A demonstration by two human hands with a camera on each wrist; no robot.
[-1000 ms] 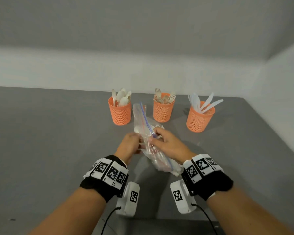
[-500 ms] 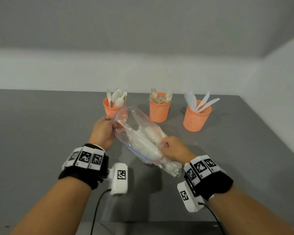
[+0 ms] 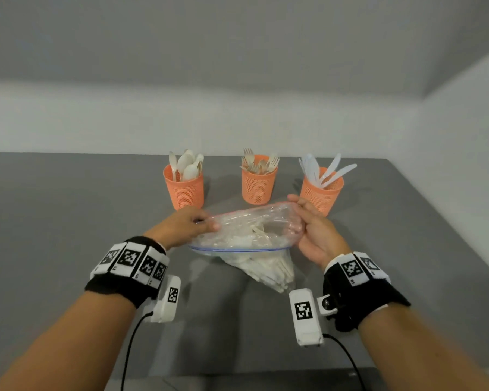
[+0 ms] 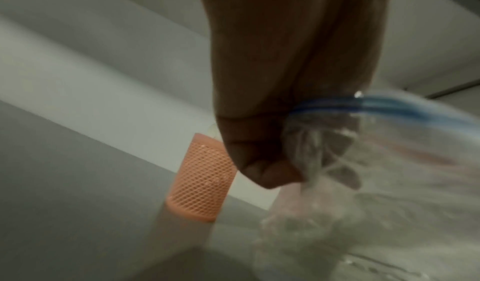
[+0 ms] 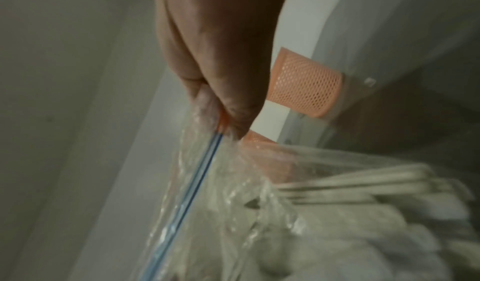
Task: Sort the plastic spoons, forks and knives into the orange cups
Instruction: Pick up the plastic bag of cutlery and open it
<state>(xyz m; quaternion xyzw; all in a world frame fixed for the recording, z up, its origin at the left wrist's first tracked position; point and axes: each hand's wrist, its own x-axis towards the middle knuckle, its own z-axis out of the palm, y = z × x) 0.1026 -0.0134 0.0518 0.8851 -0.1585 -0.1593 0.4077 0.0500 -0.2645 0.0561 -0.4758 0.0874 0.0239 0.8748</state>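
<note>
A clear zip bag (image 3: 254,235) full of white plastic cutlery hangs over the grey table, its mouth pulled wide toward me. My left hand (image 3: 187,224) pinches the bag's left rim (image 4: 298,133). My right hand (image 3: 311,230) pinches the right rim by the blue zip strip (image 5: 207,148). Behind the bag stand three orange mesh cups: the left cup (image 3: 184,189) holds spoons, the middle cup (image 3: 258,183) forks, the right cup (image 3: 322,193) knives. White handles (image 5: 350,185) show through the plastic.
The grey table (image 3: 68,235) runs to a white wall at the back and right. Its right edge lies near the knife cup. Cables trail from both wrist cameras toward the table's near edge.
Both hands have moved apart and turned the bag, so its mouth is now stretched wide and faces me. The right hand has gone from the bag's lower part to its right rim.
</note>
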